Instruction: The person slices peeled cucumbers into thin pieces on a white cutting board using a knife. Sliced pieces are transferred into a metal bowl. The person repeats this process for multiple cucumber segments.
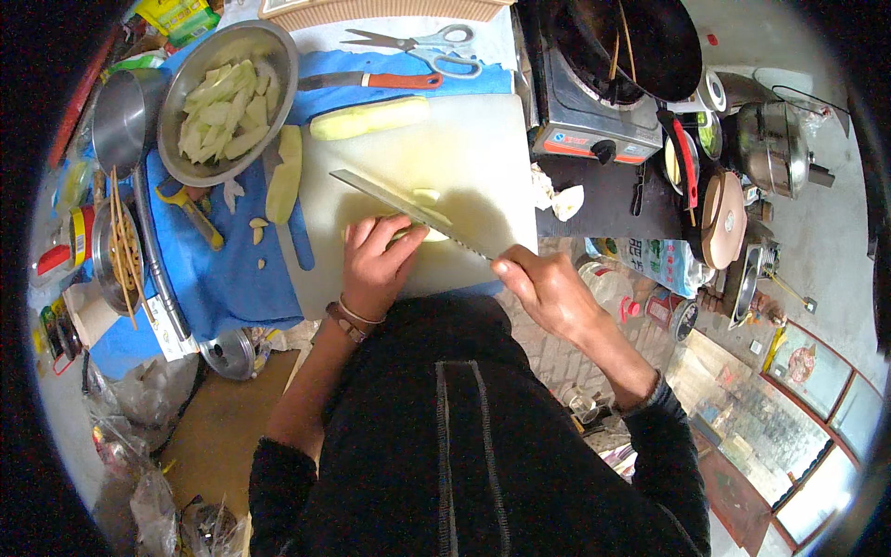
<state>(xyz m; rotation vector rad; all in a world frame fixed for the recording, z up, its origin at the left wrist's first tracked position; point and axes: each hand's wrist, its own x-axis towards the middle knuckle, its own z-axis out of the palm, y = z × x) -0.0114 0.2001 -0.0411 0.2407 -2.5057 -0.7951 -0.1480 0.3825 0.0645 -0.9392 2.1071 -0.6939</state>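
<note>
In my right hand (546,285) is a kitchen knife (390,196), its handle hidden by the fingers. The long blade slants across a white cutting board (480,160). My left hand (379,257), wearing a bracelet and a watch-like band, presses on a pale green peeled gourd piece (435,234) beside the blade; most of that piece is covered by the fingers. Just beyond the blade lies a cut slice (426,196). A longer peeled gourd length (369,117) rests at the board's far edge, and another gourd piece (284,177) lies along its left side.
Left of the board, a metal bowl (282,104) holds cut gourd pieces, near garlic cloves (258,233) and a yellow-handled peeler (198,219). Scissors (418,47) and a red-handled knife (400,81) lie beyond. To the right stands a gas stove (592,136) with a dark wok (668,49).
</note>
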